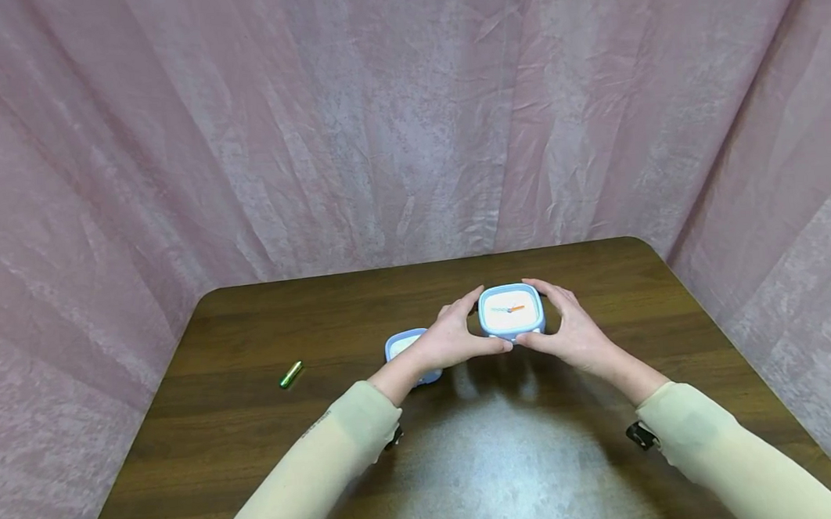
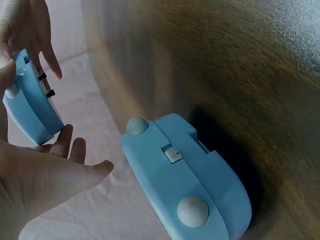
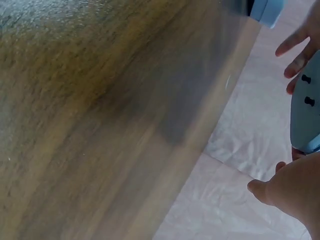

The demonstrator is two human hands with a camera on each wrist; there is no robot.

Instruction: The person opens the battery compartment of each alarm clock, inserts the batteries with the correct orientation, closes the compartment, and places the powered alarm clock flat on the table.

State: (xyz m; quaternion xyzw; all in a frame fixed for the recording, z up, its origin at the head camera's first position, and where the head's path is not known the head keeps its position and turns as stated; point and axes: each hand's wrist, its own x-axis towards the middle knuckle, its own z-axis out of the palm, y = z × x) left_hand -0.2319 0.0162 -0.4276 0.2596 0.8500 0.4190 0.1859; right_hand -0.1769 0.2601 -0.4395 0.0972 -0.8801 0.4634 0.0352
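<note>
Both hands hold a small light-blue alarm clock (image 1: 505, 320) above the table, its white face with orange and pale hands showing in the head view. My left hand (image 1: 455, 339) grips its left side, thumb at the lower edge. My right hand (image 1: 578, 334) grips the opposite side, thumb also low. Two dark knobs (image 3: 309, 101) stick out of the held clock's back in the right wrist view. A second blue alarm clock (image 2: 200, 172) stands on the table beneath my left wrist, partly hidden by it in the head view; rounded pale feet and a small white switch show on it.
A green battery (image 1: 291, 374) lies on the left part of the brown wooden table (image 1: 242, 441). Pink curtains (image 1: 394, 119) hang behind the table's far edge and along its sides.
</note>
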